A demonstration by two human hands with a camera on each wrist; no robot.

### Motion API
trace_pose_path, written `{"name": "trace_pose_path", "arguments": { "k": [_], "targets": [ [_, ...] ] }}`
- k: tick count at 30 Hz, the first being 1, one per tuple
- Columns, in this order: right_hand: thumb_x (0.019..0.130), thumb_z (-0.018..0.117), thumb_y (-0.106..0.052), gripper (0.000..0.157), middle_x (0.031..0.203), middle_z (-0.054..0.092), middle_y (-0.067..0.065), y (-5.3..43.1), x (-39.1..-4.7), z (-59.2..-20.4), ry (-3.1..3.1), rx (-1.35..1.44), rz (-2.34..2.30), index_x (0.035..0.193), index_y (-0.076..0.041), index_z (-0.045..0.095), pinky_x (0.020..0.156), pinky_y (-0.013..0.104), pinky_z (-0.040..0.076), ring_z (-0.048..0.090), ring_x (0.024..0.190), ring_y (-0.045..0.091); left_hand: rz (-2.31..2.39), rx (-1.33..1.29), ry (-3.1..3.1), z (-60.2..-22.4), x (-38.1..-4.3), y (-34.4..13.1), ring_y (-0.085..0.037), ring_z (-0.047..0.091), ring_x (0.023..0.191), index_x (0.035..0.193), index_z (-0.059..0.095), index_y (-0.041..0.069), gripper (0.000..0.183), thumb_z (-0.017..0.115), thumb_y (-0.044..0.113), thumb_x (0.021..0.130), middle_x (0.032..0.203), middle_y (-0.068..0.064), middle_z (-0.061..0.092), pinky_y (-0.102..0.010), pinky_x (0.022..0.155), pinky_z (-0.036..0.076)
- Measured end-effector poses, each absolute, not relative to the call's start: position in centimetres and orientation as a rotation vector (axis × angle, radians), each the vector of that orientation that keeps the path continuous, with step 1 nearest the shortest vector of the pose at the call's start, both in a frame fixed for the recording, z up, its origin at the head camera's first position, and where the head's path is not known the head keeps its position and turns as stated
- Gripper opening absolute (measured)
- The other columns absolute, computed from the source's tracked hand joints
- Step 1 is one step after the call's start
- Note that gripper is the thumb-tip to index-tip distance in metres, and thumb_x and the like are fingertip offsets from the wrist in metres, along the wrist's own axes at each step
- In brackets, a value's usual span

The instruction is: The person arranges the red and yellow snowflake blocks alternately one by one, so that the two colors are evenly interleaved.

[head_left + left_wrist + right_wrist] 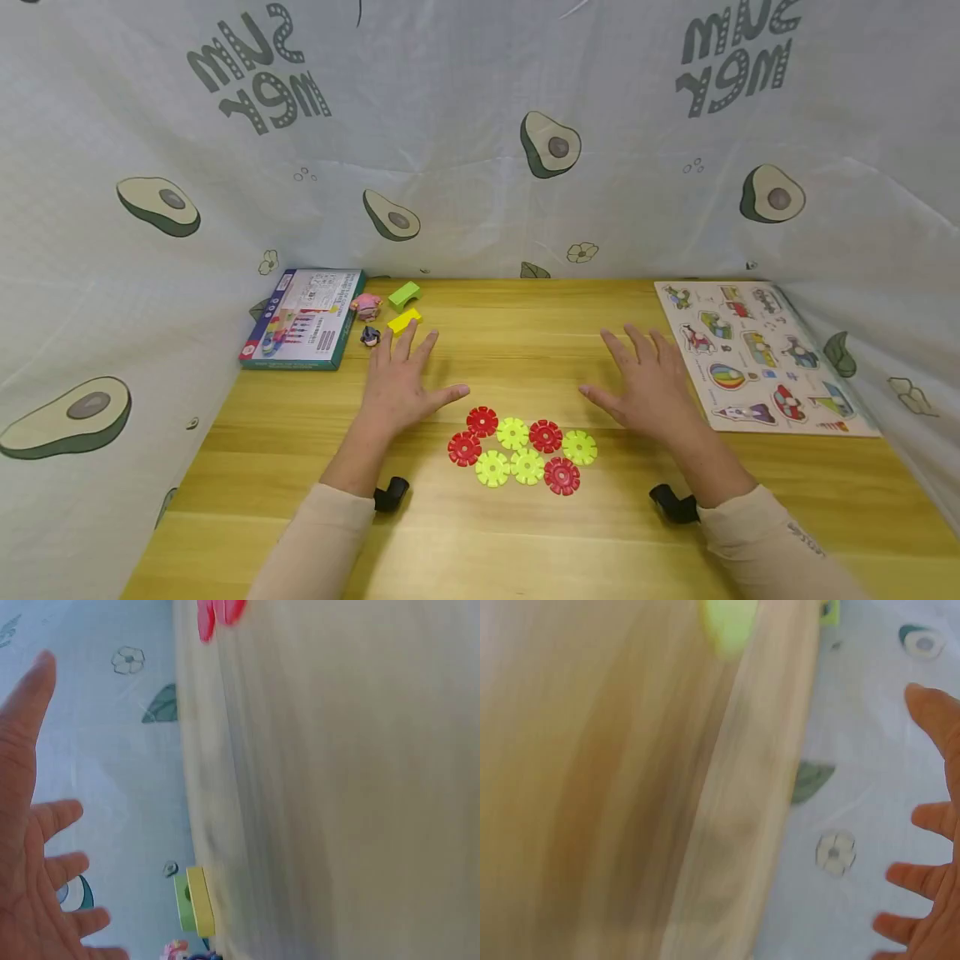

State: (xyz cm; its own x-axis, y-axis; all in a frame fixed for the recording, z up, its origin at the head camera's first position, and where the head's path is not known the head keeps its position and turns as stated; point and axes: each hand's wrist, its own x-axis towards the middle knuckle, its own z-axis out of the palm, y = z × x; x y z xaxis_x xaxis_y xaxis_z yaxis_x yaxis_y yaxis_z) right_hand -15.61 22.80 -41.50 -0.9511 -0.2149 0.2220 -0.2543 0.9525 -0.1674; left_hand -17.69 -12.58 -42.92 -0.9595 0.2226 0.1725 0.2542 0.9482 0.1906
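In the head view my left hand [393, 387] hovers over the left half of the table with its fingers spread and nothing held. My right hand [645, 383] mirrors it on the right side, fingers likewise apart. Between and nearer than the hands lies a loose cluster of flat notched plastic discs, among them a red disc [546, 436], another red disc [562, 476], a yellow-green disc [492, 468] and a yellow-green disc [580, 447]. Just beyond the left fingertips sit a yellow block [405, 321] and a small dark figurine [371, 336].
A green arched block [404, 295] and a pink figurine [367, 306] stand at the back left, beside a flat box [303, 321]. At the right lies a picture puzzle board [757, 358]. A printed cloth [480, 167] hangs behind the wooden table [480, 550].
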Motion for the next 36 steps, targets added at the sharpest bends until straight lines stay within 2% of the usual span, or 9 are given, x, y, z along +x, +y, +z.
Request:
{"name": "trace_pose_path", "arguments": {
  "k": [3, 6, 9, 13, 18, 21, 26, 36],
  "targets": [
    [0.077, 0.066, -0.056, 0.082, 0.133, 0.037, 0.025, 21.1, -15.0, -41.6, -2.906, 0.450, 0.426, 0.138, -0.009, 0.040, 0.097, 0.063, 0.022, 0.030, 0.120, 0.048, -0.498, -0.449, -2.950, -43.1, -17.1, -11.9, -0.039, 0.017, 0.133, 0.144, 0.034, 0.025, 0.100, 0.044, 0.085, 0.065, 0.152, -0.006, 0.017, -0.055, 0.104, 0.022],
    [0.075, 0.072, -0.048, 0.072, 0.121, 0.047, 0.020, 19.4, -14.5, -41.9, -2.952, 0.492, 0.599, 0.133, -0.010, 0.048, 0.092, 0.058, 0.032, 0.037, 0.113, 0.041, -0.699, -0.472, -2.991, -43.3, -16.6, -11.1, -0.032, 0.027, 0.127, 0.141, 0.040, 0.025, 0.096, 0.053, 0.081, 0.065, 0.146, -0.004, 0.030, -0.051, 0.099, 0.034],
    [0.074, 0.075, -0.044, 0.063, 0.112, 0.052, 0.013, 17.9, -14.0, -42.3, -2.996, 0.515, 0.724, 0.126, -0.012, 0.056, 0.085, 0.050, 0.040, 0.042, 0.106, 0.033, -0.878, -0.477, -3.039, -43.6, -16.2, -10.4, -0.024, 0.037, 0.116, 0.135, 0.048, 0.023, 0.088, 0.063, 0.073, 0.065, 0.131, -0.002, 0.045, -0.046, 0.091, 0.042],
    [0.073, 0.077, -0.039, 0.054, 0.105, 0.056, 0.007, 16.1, -13.9, -42.7, -3.050, 0.568, 0.788, 0.118, -0.012, 0.062, 0.084, 0.046, 0.039, 0.045, 0.098, 0.025, -1.105, -0.533, -3.085, -44.0, -16.2, -9.7, -0.019, 0.045, 0.099, 0.126, 0.057, 0.020, 0.072, 0.072, 0.059, 0.068, 0.109, 0.000, 0.052, -0.037, 0.080, 0.045],
    [0.072, 0.079, -0.035, 0.046, 0.095, 0.054, 0.000, 14.4, -13.9, -43.2, -3.153, 0.605, 0.766, 0.112, -0.017, 0.065, 0.078, 0.038, 0.039, 0.043, 0.090, 0.020, -1.261, -0.635, -3.142, -44.5, -16.2, -9.1, -0.017, 0.050, 0.087, 0.116, 0.061, 0.020, 0.055, 0.076, 0.048, 0.071, 0.098, 0.002, 0.052, -0.031, 0.073, 0.044],
    [0.073, 0.078, -0.034, 0.042, 0.092, 0.052, -0.002, 13.6, -13.8, -43.5, -3.185, 0.624, 0.757, 0.110, -0.020, 0.065, 0.070, 0.033, 0.038, 0.041, 0.087, 0.020, -1.230, -0.647, -3.179, -44.7, -16.1, -8.9, -0.016, 0.051, 0.086, 0.112, 0.062, 0.020, 0.048, 0.077, 0.043, 0.072, 0.097, 0.002, 0.052, -0.031, 0.076, 0.044],
    [0.073, 0.078, -0.034, 0.038, 0.087, 0.052, -0.002, 12.9, -13.6, -44.0, -3.181, 0.651, 0.694, 0.105, -0.020, 0.066, 0.072, 0.035, 0.037, 0.042, 0.087, 0.021, -1.161, -0.591, -3.227, -45.0, -15.9, -8.8, -0.014, 0.051, 0.088, 0.106, 0.063, 0.019, 0.042, 0.078, 0.038, 0.072, 0.097, 0.003, 0.050, -0.033, 0.080, 0.045],
    [0.072, 0.079, -0.030, 0.033, 0.089, 0.052, -0.001, 12.5, -13.8, -44.2, -3.186, 0.587, 0.704, 0.097, -0.016, 0.065, 0.073, 0.035, 0.034, 0.040, 0.085, 0.021, -1.153, -0.508, -3.229, -45.2, -16.1, -8.2, -0.014, 0.050, 0.088, 0.105, 0.062, 0.017, 0.041, 0.078, 0.035, 0.073, 0.099, 0.002, 0.048, -0.033, 0.081, 0.046]
  ]
}}
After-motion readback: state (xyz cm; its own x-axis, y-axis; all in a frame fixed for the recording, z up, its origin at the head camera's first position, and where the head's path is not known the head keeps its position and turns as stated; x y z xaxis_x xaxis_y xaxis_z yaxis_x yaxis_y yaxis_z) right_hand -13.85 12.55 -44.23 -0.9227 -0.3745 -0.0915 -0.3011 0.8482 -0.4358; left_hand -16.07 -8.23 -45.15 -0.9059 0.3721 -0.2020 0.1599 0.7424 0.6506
